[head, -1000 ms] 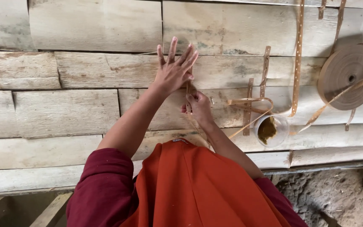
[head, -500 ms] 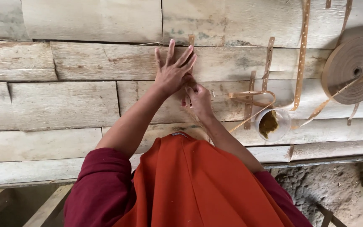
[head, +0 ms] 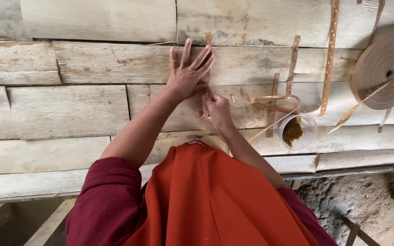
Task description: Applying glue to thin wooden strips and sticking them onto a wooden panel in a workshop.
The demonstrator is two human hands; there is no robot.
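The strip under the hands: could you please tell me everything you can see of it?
The strip is a narrow, thin tan band, like paper or veneer. It lies flat and lengthwise on the pale wooden planks, running from the upper plank towards the person. The left hand, fingers spread, presses on it; the right hand pinches it nearer the body. Its far end shows beyond the fingertips; the middle is hidden by the hands. Whether it joins the roll at the right cannot be told.

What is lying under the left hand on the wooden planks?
Under the left hand, spread flat on the planks, a thin tan strip shows above the fingers. The palm covers its middle part. The right hand pinches the strip's lower end.
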